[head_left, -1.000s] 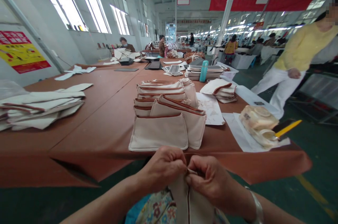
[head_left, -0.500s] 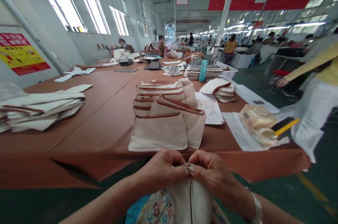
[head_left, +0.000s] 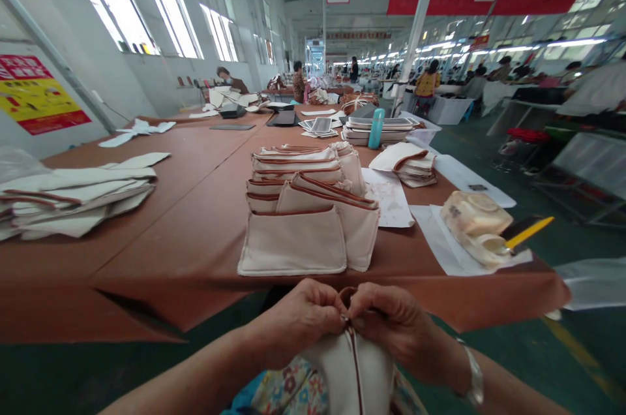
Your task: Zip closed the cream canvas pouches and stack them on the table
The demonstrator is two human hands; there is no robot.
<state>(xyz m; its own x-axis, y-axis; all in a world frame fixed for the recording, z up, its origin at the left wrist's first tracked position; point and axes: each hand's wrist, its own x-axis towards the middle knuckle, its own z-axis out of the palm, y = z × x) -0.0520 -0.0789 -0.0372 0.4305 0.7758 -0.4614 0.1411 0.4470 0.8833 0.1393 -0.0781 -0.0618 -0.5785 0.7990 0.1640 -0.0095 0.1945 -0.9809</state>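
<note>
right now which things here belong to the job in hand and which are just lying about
Likely part of the job:
cream piece, pinched by the left hand and right hand
similar cream pouches standing in front

Seemingly just lying about:
turquoise bottle
dark flat panel
pale container and yellow stick, use unclear

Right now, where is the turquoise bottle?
In the head view, the bottle stands upright right of centre on the brown table, at the near side of a stack, beyond the cream pouches.
</note>
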